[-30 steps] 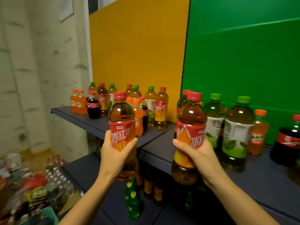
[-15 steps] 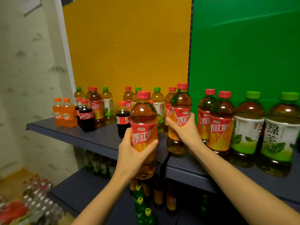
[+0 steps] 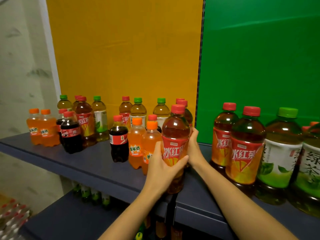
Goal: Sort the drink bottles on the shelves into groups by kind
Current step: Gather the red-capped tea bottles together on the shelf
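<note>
Iced black tea bottle (image 3: 174,146), red-capped with a red label, stands upright near the front edge of the upper shelf (image 3: 83,163), right where the yellow back panel (image 3: 124,49) meets the green back panel (image 3: 259,58). The left hand (image 3: 162,163) is wrapped around its label from the front. Behind it the right hand (image 3: 194,148) curls around a second red tea bottle (image 3: 186,111), mostly hidden, so I cannot tell how firm that grip is. Touching the held bottle's left side are two orange soda bottles (image 3: 136,144), with a cola bottle (image 3: 118,139) just beside them. Green-capped tea bottles (image 3: 138,110) and more red-capped ones crowd the back. To the right, two red tea bottles (image 3: 242,149) stand together, then green tea bottles (image 3: 280,153). Both forearms reach up from below, converging at the bottle. More bottles show dimly on the lower shelf (image 3: 69,220).
</note>
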A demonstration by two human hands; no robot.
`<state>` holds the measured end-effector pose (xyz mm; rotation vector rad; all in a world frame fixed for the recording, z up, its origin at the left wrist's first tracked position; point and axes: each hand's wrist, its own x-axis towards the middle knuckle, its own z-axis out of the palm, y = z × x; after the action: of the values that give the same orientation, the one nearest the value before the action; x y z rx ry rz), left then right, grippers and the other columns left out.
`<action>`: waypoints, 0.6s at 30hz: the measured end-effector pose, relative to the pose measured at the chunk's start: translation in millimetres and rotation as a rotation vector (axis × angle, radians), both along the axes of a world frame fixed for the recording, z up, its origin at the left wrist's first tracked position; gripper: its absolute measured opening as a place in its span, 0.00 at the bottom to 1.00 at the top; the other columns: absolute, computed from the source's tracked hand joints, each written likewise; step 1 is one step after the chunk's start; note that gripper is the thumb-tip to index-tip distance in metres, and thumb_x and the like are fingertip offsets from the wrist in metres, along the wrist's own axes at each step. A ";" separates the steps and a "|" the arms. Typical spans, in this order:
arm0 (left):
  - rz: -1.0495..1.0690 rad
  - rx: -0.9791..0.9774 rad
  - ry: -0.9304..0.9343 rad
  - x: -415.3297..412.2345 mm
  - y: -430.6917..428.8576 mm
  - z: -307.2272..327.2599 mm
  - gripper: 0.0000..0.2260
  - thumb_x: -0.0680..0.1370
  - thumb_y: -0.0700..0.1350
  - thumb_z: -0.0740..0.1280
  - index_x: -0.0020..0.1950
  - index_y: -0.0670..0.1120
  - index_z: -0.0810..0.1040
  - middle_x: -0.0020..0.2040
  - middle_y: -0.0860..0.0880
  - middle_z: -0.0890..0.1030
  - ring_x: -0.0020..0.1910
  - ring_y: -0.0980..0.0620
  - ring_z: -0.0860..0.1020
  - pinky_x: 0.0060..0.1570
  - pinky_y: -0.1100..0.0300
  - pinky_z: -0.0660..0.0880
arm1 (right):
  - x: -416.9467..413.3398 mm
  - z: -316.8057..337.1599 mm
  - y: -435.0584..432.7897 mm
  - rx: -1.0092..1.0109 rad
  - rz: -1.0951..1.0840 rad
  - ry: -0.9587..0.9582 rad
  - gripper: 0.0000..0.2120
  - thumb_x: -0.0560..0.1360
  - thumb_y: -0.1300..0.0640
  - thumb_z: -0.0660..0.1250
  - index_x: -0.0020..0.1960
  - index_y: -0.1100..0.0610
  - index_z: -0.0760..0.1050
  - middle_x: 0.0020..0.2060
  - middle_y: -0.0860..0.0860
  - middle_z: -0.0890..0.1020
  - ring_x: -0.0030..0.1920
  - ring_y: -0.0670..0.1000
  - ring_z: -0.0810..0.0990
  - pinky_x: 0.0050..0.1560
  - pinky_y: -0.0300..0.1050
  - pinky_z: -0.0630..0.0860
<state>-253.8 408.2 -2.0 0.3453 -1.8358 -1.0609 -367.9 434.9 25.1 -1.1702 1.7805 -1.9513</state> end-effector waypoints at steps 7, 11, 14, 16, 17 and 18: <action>0.016 -0.046 -0.025 -16.6 -3.8 -4.9 0.29 0.68 0.50 0.74 0.62 0.53 0.59 0.56 0.53 0.75 0.54 0.62 0.75 0.51 0.71 0.74 | -12.8 -11.3 -13.4 0.007 -0.003 0.001 0.61 0.46 0.17 0.58 0.66 0.57 0.58 0.62 0.60 0.70 0.63 0.59 0.71 0.63 0.61 0.71; 0.075 -0.103 -0.028 -20.2 -8.6 -8.2 0.31 0.68 0.53 0.73 0.66 0.51 0.63 0.57 0.54 0.76 0.55 0.60 0.75 0.54 0.67 0.74 | -13.4 -9.3 -11.2 -0.012 0.053 -0.075 0.49 0.59 0.28 0.66 0.68 0.58 0.58 0.57 0.57 0.73 0.59 0.57 0.74 0.57 0.54 0.75; 0.098 -0.121 -0.027 -22.4 -12.0 -9.3 0.31 0.69 0.54 0.73 0.67 0.50 0.64 0.57 0.54 0.76 0.55 0.60 0.75 0.55 0.65 0.75 | -23.3 -13.1 -14.2 -0.024 0.110 -0.129 0.24 0.76 0.52 0.64 0.68 0.53 0.60 0.50 0.48 0.76 0.50 0.48 0.77 0.45 0.41 0.76; 0.093 -0.121 -0.029 -23.7 -14.1 -9.3 0.31 0.69 0.54 0.72 0.67 0.51 0.63 0.57 0.54 0.75 0.55 0.60 0.75 0.55 0.65 0.74 | -26.5 -14.8 -14.5 -0.016 0.097 -0.182 0.20 0.76 0.55 0.64 0.67 0.51 0.65 0.52 0.50 0.79 0.50 0.48 0.79 0.45 0.42 0.77; 0.086 -0.121 -0.036 -23.5 -14.9 -9.0 0.31 0.69 0.55 0.72 0.67 0.51 0.63 0.57 0.55 0.75 0.55 0.60 0.74 0.54 0.67 0.74 | -28.3 -15.6 -15.8 -0.024 0.093 -0.210 0.19 0.76 0.56 0.64 0.66 0.51 0.67 0.52 0.52 0.80 0.50 0.50 0.80 0.45 0.43 0.78; 0.074 -0.120 -0.045 -23.2 -15.6 -8.9 0.31 0.69 0.55 0.72 0.67 0.51 0.62 0.57 0.55 0.75 0.55 0.60 0.74 0.53 0.68 0.73 | -27.9 -15.1 -15.3 -0.032 0.085 -0.226 0.18 0.76 0.57 0.64 0.65 0.52 0.69 0.53 0.54 0.80 0.50 0.51 0.81 0.44 0.44 0.78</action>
<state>-277.0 392.6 -10.8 0.3658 -1.9023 -0.8945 -395.8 419.6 10.0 -0.9735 1.5661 -1.9810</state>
